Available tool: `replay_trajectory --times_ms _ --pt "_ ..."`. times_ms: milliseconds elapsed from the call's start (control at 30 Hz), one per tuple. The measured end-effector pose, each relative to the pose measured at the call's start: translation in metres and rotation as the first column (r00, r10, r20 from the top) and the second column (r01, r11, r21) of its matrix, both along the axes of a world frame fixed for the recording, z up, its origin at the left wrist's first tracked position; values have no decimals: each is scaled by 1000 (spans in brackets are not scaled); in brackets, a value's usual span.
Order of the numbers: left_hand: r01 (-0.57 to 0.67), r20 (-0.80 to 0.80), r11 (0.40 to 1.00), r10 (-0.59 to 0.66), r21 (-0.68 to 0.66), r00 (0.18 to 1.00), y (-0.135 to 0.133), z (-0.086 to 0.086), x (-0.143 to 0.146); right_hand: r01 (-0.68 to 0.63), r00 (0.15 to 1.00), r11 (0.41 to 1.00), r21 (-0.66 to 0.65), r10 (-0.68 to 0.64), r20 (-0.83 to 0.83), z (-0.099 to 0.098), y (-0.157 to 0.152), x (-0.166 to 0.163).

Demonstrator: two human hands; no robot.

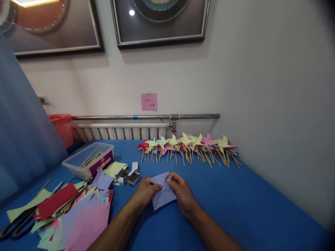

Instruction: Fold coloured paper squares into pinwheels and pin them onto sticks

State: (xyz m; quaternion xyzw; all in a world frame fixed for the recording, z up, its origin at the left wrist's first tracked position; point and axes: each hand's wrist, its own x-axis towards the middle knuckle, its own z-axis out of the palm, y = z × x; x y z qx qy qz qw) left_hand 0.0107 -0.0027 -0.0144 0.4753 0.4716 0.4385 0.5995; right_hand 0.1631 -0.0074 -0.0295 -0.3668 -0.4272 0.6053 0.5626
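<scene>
A lavender paper square [162, 200] is held between my two hands above the blue table, with its upper parts bent in toward the middle. My left hand [147, 191] pinches its left side, the thumb lying on the paper near the centre. On the other side, my right hand [183, 193] grips the upper right edge between thumb and fingers. Small open boxes [134, 177] with dark metal bits in them stand just beyond my left hand. Finished paper pinwheels [185, 141] on wooden sticks lie in a long row near the wall.
Stacks of coloured paper [87, 223] cover the left of the blue table [235, 209], with black-handled scissors [22, 223] beside them. A clear plastic box [75, 164] holds wooden sticks. Behind are a red basket [65, 130], a radiator [117, 132] and a metal pipe [151, 117].
</scene>
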Motion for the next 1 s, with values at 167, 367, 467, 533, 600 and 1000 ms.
replay_trajectory --times_ms 167,367,467,533,600,1000 --pt "33 -10 999 -33 -1 999 -1 3 -1 61 998 998 -3 -61 15 -2 3 2" --pt "47 -30 999 -47 -4 998 -2 4 1 161 979 982 103 -172 113 0 5 6" --pt "38 -28 999 -38 2 999 -3 4 1 158 968 976 150 -183 170 2 5 7" --pt "29 -19 1000 -29 1 999 -3 5 1 139 958 970 201 -183 219 5 4 8" --pt "-2 -11 1000 2 7 1000 -2 5 0 117 942 954 276 -195 274 8 2 10" --pt "-30 160 1000 30 -5 987 -5 11 -2 -73 819 919 388 -166 549 12 -14 9"
